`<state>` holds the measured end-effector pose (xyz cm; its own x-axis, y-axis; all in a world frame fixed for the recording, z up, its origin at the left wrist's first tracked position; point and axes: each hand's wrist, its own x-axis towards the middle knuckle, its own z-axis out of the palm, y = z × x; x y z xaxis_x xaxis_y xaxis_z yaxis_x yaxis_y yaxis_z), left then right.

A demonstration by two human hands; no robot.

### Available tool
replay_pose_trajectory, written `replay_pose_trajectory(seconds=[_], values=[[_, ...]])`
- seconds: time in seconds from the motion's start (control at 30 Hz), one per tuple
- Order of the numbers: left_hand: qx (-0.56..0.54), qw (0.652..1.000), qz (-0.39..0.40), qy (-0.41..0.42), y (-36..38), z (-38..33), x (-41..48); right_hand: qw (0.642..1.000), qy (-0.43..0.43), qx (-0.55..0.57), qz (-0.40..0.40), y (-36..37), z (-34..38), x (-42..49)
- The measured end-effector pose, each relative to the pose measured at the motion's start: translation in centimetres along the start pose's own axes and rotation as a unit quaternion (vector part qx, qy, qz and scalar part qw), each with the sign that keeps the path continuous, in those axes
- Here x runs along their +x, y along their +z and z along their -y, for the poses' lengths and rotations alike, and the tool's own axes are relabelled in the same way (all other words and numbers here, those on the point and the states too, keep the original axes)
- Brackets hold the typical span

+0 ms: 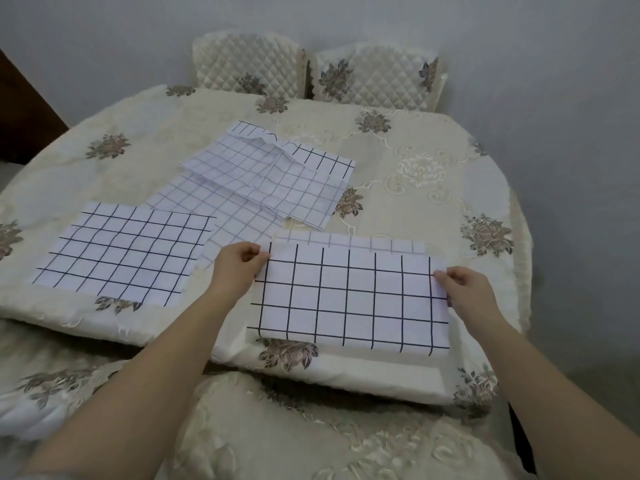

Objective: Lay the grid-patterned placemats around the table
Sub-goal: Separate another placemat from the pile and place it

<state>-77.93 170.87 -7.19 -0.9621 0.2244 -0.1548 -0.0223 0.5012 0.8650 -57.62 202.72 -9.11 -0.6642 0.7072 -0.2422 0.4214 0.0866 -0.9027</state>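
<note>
"Head view matches what I see standing here — round table (433, 209) in a cream flowered cloth, one grid placemat (121, 252) flat at the near left, a loose pile (270, 174) of more in the middle."

"And the hands?"

"Well apart, left hand (235, 268) and right hand (467, 289) each pinching a side edge of the second mat (349, 299) at the near edge — I'd say under halfway done. Plain grey wall (346, 15) behind, two quilted chairs (246, 64) against it."

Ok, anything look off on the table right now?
Yes: the pile of spare placemats mid-table lies askew and overlapping, its top sheet rumpled at the far edge. The placemat at left lies flat; the held placemat, pinched by the left hand and right hand, looks straight.
</note>
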Motion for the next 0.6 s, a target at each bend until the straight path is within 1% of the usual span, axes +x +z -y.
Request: replay_pose_trajectory(seconds=[0.27, 0.4, 0.6], values=[[0.025, 0.999, -0.008, -0.042, 3.5, 1.2, 4.3, 0.998, 0.048, -0.029, -0.011, 1.5, -1.4, 3.7], [0.048, 0.997, -0.010, -0.053, 4.4, 2.1, 6.0, 0.997, 0.056, -0.047, -0.013, 2.1, -1.7, 5.8], [0.104, 0.994, -0.002, -0.041, 5.2, 2.8, 8.0, 0.995, 0.057, -0.077, -0.017, 3.0, -1.6, 7.9]])
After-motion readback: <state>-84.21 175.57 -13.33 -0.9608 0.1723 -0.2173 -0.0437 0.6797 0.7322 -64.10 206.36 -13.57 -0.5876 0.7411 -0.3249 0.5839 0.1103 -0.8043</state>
